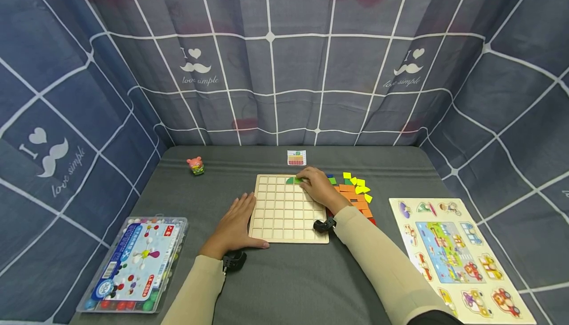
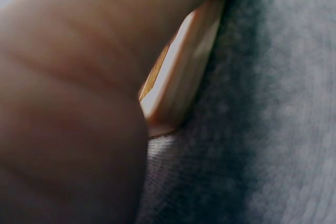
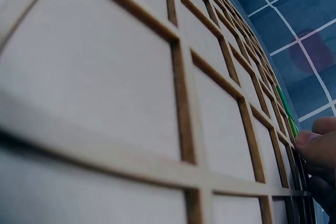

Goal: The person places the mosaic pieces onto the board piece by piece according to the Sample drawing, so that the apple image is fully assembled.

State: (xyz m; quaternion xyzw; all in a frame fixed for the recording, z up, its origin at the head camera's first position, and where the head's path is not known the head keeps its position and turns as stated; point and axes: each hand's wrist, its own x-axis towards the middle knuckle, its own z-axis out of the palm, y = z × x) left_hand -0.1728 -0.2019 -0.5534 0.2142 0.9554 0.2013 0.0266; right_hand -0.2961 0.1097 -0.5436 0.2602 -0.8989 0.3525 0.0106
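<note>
A wooden grid board [image 1: 277, 214] lies on the grey cloth. My left hand [image 1: 235, 223] rests along its left side, fingers spread, thumb by its near edge. In the left wrist view, the hand [image 2: 68, 98] partly covers the board's corner [image 2: 181, 77]. My right hand [image 1: 317, 186] reaches over the far edge, pinching a light green tile [image 1: 298, 181] in the top row beside a dark green rounded tile [image 1: 290, 181]. In the right wrist view, the fingertips [image 3: 308, 139] are at the light green tile [image 3: 293, 127], partly hiding it.
Loose orange tiles [image 1: 348, 195] and yellow tiles [image 1: 361, 182] lie right of the board, under and past my right forearm. A small pattern card [image 1: 296, 157] is behind it. A pig figurine [image 1: 195, 165], a clear bead box [image 1: 133, 265] and a picture puzzle board [image 1: 458, 261] stand around.
</note>
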